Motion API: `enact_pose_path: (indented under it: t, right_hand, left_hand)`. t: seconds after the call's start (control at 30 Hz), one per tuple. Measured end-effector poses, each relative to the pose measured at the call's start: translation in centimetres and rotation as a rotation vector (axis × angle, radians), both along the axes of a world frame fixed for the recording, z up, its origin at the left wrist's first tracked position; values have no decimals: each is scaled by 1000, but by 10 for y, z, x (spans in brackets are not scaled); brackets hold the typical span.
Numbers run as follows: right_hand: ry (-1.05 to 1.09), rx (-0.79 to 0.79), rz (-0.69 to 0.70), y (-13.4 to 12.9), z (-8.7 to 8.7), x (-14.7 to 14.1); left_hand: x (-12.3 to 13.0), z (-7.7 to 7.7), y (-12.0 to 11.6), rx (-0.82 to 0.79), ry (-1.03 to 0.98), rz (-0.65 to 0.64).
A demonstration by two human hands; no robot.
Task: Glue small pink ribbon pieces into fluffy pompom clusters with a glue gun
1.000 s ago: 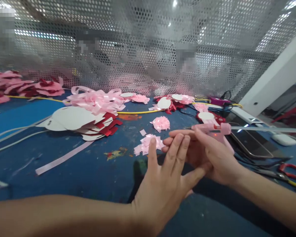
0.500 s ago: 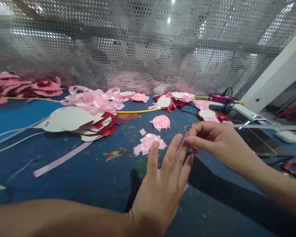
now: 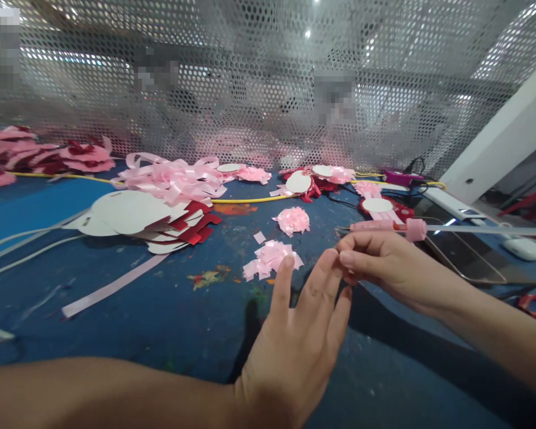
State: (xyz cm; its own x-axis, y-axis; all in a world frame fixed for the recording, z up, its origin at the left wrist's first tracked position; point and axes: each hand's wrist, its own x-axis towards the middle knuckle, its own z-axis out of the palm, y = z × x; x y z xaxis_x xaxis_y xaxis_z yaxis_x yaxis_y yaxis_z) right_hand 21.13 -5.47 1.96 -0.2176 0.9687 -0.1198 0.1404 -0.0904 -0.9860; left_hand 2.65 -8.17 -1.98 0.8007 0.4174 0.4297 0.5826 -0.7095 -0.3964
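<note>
My left hand (image 3: 297,325) is held above the blue table with its fingers spread and its back towards me. My right hand (image 3: 384,256) has thumb and forefinger pinched together at a left fingertip; anything between them is too small to make out. Just behind my right hand lies a pink glue gun (image 3: 373,226) with a long translucent glue stick (image 3: 482,229) running to the right. Beyond my left fingers is a loose heap of pink ribbon pieces (image 3: 272,257). A round pink ribbon rosette (image 3: 292,220) lies behind that heap.
White and red card shapes (image 3: 129,211) are stacked at left, before a pile of pink ribbon (image 3: 174,179). Rosettes with white discs (image 3: 298,182) line the back by a perforated metal screen (image 3: 250,77). Red-handled scissors (image 3: 533,307) and a white mouse (image 3: 524,249) lie at right.
My right hand has shifted slightly lower, and the pink glue gun behind it now shows. My left hand keeps almost the same pose, its fingers still spread.
</note>
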Motion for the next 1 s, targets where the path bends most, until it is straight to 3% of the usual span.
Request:
enact_pose_path:
  t: [0.2, 0.3, 0.47, 0.63, 0.73, 1.0]
  right_hand:
    - [205, -365, 128, -4, 3, 9]
    - [281, -457, 189, -4, 2, 10]
    - [288, -459, 142, -1, -8, 6]
    - [222, -296, -25, -1, -21, -4]
    - [186, -200, -27, -2, -22, -8]
    - [386, -442, 117, -4, -22, -7]
  left_hand:
    - [-7, 2, -7, 17, 13, -102]
    - [-10, 1, -9, 32, 15, -133]
    - [-11, -1, -11, 6, -7, -122]
    - [-12, 0, -12, -68, 13, -84]
    - [-11, 1, -12, -115, 1, -77]
    - [-8, -2, -13, -102, -30, -36]
